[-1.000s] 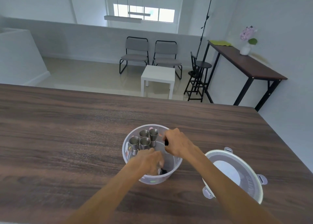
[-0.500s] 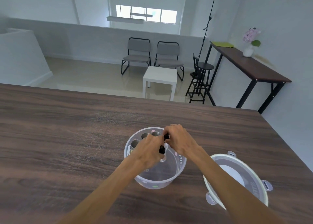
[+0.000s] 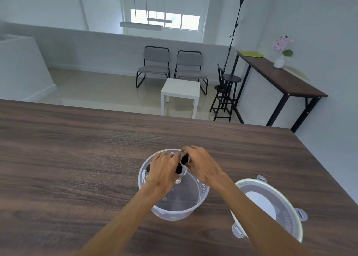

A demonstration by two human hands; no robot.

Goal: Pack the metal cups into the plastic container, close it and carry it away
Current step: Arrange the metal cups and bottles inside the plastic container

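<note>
A clear round plastic container [image 3: 201, 195] stands on the wooden table [image 3: 77, 159] in front of me. Metal cups stand at its far side, mostly hidden by my hands; one cup [image 3: 148, 167] shows at the left wall. My left hand [image 3: 164, 171] reaches into the container from above, fingers curled around a small metal cup [image 3: 179, 180]. My right hand [image 3: 202, 165] meets it over the far rim, its fingers pinched on the same cluster of cups. The near half of the container floor is bare. The container's lid [image 3: 279, 207] lies to the right.
The lid, with clip tabs around its edge, lies close to the table's right edge [image 3: 317, 164]. Beyond the table's far edge are two grey chairs [image 3: 170, 67], a small white table [image 3: 180, 93], a black stool [image 3: 226, 93] and a dark side table [image 3: 280, 81] with a flower vase.
My left hand has risen from the container's near floor to the far side. My right hand left the rim and closed in beside it over the cups.
</note>
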